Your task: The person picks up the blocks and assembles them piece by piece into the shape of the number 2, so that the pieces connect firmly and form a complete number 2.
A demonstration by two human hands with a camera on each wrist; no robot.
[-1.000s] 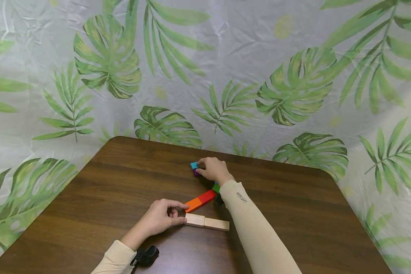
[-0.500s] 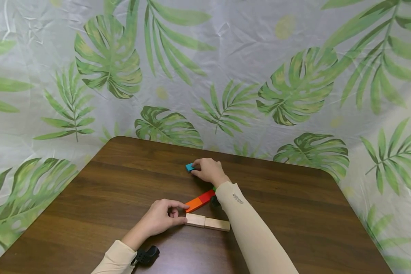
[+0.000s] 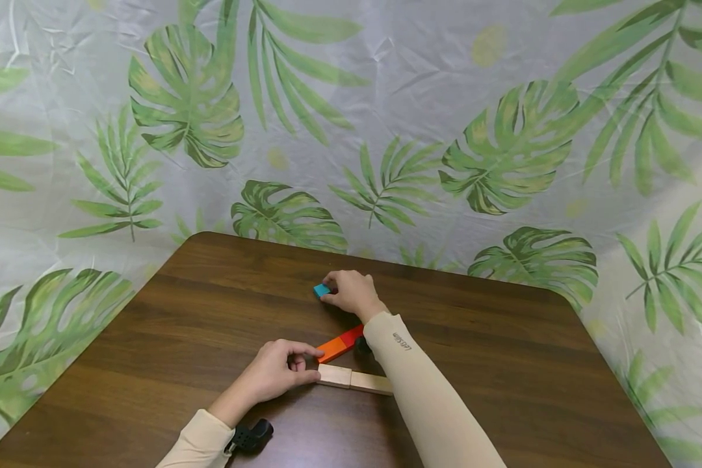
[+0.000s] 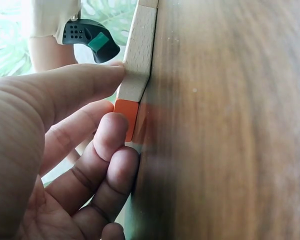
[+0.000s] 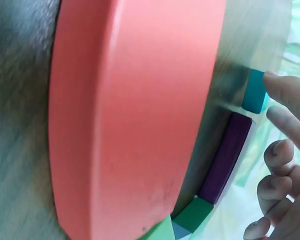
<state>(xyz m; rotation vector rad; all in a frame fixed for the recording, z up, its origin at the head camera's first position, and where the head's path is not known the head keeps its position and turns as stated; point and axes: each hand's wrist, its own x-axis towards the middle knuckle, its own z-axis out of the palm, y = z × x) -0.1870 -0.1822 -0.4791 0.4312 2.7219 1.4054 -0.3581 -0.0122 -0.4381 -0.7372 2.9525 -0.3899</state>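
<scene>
My right hand (image 3: 353, 290) pinches a small light-blue block (image 3: 321, 290) between thumb and index finger, toward the far side of the table. In the right wrist view this blue block (image 5: 255, 91) is beside the end of a purple block (image 5: 226, 157); a narrow gap seems to separate them. My left hand (image 3: 275, 370) rests at the near end of the row, index fingertip touching an orange block (image 3: 330, 350) and thumb touching a pale wooden block (image 3: 335, 376). Its other fingers are loosely bent. A red block (image 3: 352, 335) continues from the orange one, partly behind my right sleeve.
A second wooden block (image 3: 371, 383) adjoins the first, its right end hidden by my right forearm. The right wrist view shows a dark-green block (image 5: 192, 215) at the purple block's end. A leaf-patterned curtain (image 3: 398, 97) hangs behind the brown table (image 3: 210, 312).
My right hand has moved the blue block left and slightly nearer. The purple block seen beneath it earlier is now hidden in the head view. My left hand has stayed still.
</scene>
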